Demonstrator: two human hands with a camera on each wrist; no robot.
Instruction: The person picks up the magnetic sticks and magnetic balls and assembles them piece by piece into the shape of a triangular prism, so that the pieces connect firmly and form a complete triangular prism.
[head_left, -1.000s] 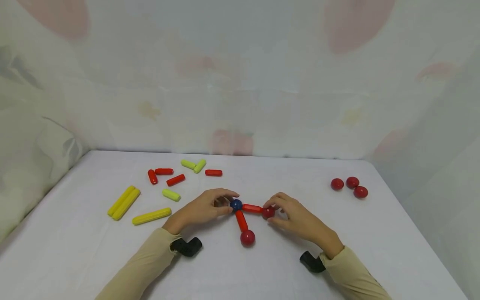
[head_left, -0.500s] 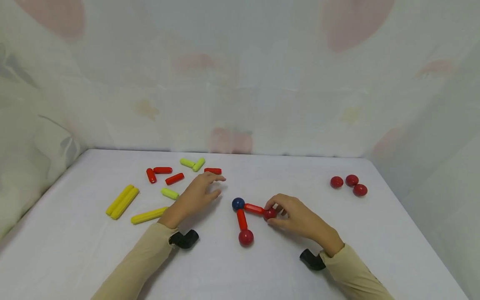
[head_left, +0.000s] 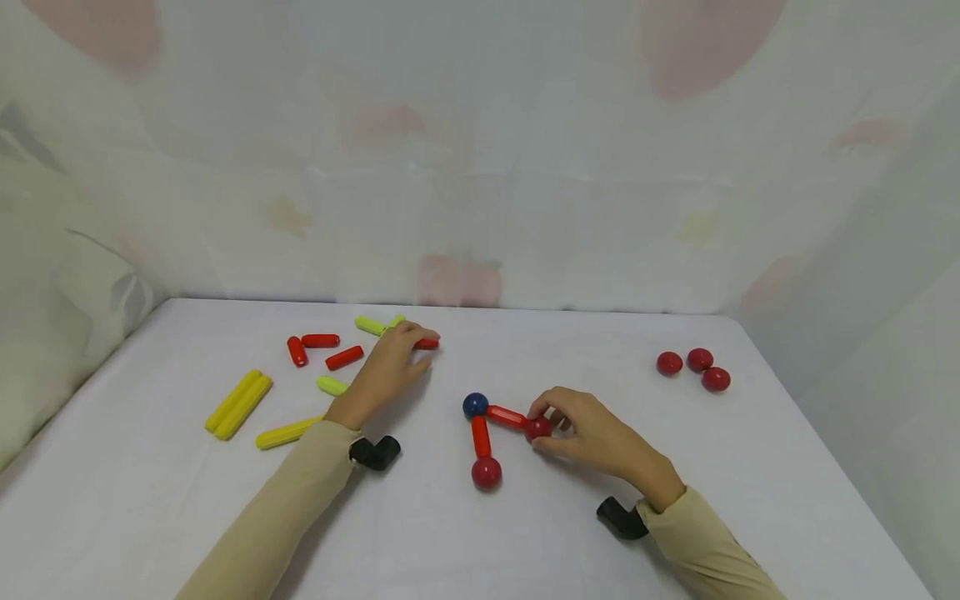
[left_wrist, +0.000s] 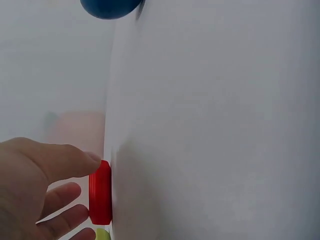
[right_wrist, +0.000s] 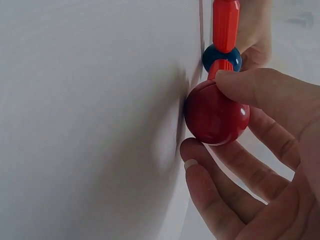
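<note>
My left hand (head_left: 387, 364) reaches to a short red rod (head_left: 427, 343) at the back of the table, thumb and fingers apart. In the left wrist view its thumb tip overlaps one end of that red rod (left_wrist: 100, 193). My right hand (head_left: 588, 429) holds a red ball (right_wrist: 216, 112) between thumb and fingers. That ball sits on the end of a red rod (head_left: 507, 417) joined to a blue ball (head_left: 476, 405). From the blue ball another red rod (head_left: 482, 437) runs toward the front, ending in a second red ball (head_left: 487, 472).
Several red rods (head_left: 321, 341) and lime-green rods (head_left: 370, 325) lie at the back left. Long yellow rods (head_left: 243, 408) lie nearer on the left, one (head_left: 285, 435) partly behind the left wrist. Three red balls (head_left: 700, 360) stand at the back right. A patterned cloth (head_left: 480, 167) hangs behind.
My left hand has let go of the blue ball and moved back and left to the short red rod. My right hand stays on its red ball.
</note>
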